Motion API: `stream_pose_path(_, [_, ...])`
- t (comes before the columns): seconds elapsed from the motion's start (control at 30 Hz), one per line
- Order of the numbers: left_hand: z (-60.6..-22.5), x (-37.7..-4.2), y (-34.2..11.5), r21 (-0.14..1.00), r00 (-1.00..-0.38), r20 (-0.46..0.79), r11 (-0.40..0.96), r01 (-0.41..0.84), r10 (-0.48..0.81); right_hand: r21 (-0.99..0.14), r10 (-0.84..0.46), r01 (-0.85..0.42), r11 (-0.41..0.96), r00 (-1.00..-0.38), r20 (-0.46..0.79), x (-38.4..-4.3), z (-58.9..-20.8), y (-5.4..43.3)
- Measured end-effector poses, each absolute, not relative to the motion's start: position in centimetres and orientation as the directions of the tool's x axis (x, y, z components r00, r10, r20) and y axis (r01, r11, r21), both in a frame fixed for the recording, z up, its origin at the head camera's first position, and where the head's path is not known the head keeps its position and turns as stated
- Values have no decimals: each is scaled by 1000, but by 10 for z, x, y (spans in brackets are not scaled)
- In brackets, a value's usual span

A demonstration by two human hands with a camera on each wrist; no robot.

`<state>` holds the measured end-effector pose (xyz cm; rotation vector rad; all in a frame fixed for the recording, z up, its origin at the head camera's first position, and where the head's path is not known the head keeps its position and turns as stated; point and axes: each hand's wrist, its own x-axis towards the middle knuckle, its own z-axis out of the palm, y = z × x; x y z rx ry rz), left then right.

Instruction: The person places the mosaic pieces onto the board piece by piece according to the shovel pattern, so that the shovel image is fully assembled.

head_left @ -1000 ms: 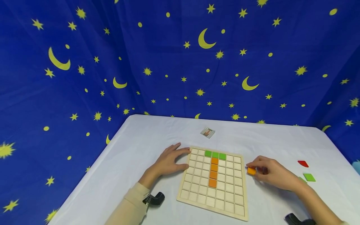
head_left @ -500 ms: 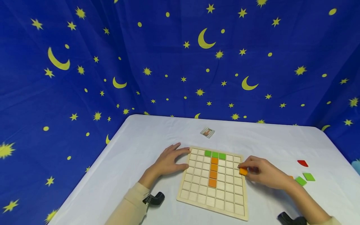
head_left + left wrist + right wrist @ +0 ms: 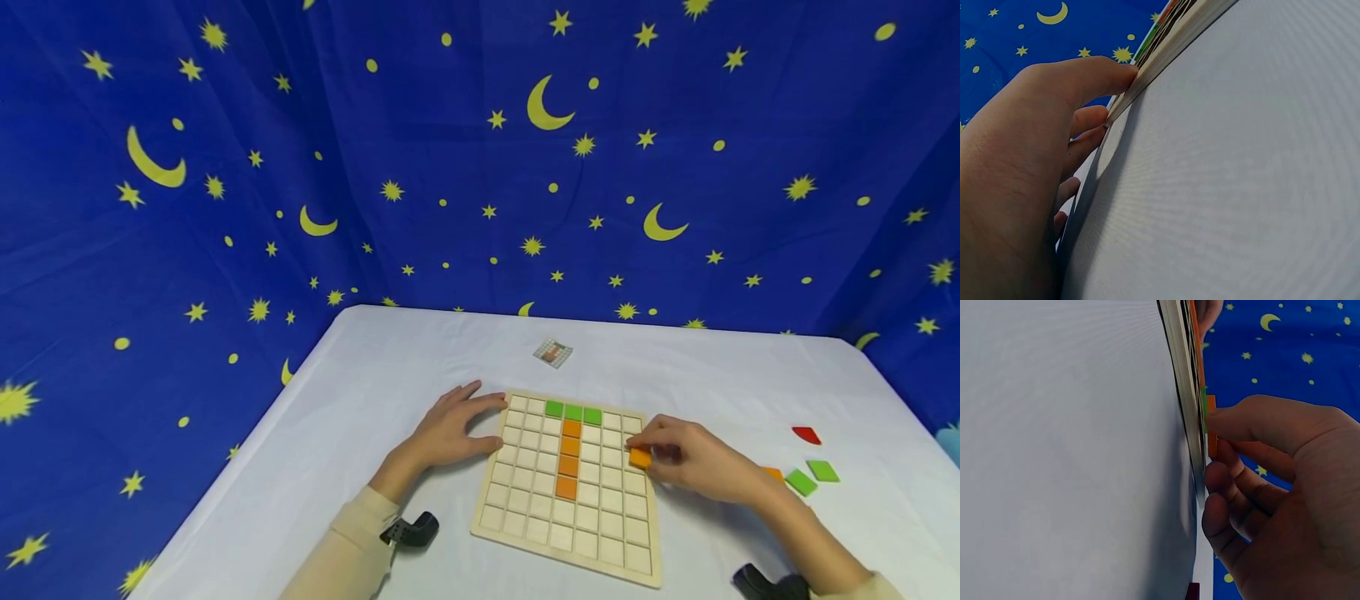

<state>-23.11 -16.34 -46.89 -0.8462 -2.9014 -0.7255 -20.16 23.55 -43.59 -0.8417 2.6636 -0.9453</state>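
Note:
A wooden grid board (image 3: 611, 525) lies on the white table, carrying a row of three green tiles (image 3: 573, 412) at its far side and a column of several orange tiles (image 3: 570, 447) below them. My right hand (image 3: 693, 458) pinches a loose orange tile (image 3: 640, 457) between thumb and fingers, over the board's right edge. In the right wrist view that orange tile (image 3: 1212, 440) stands on edge beside the board's rim. My left hand (image 3: 450, 427) rests at the board's left edge, thumb and index finger spread and touching the rim (image 3: 1147, 74).
Right of my right hand lie green tiles (image 3: 823, 471), a red quarter-round piece (image 3: 807, 435) and an orange piece (image 3: 773, 474), partly hidden by the forearm. A small pattern card (image 3: 553, 353) lies behind the board. A blue star-and-moon curtain (image 3: 450, 167) surrounds the table (image 3: 375, 367).
My right hand has moved left with the orange tile, from beside the board to over its right edge. More of the loose tiles now show. My left hand has stayed in place.

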Motion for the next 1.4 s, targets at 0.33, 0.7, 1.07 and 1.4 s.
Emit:
stream_pose_path(0.33, [-470, -232, -163, 429, -857, 142, 750, 504, 495, -645, -608, -473, 600, -794, 17, -204, -437, 227])
stream_pose_path(0.7, [-471, -231, -161, 433, -859, 138, 750, 499, 492, -648, -652, -521, 556, -756, 49, -202, -437, 218])
stream_pose_path(1.07, [-469, -231, -163, 429, -852, 159, 743, 514, 498, -645, -680, -550, 530, -730, 64, -203, -433, 204])
stream_pose_path(1.4, [-470, -232, -163, 427, -860, 141, 753, 500, 490, -650, -711, -575, 496, -699, 76, -208, -432, 185])
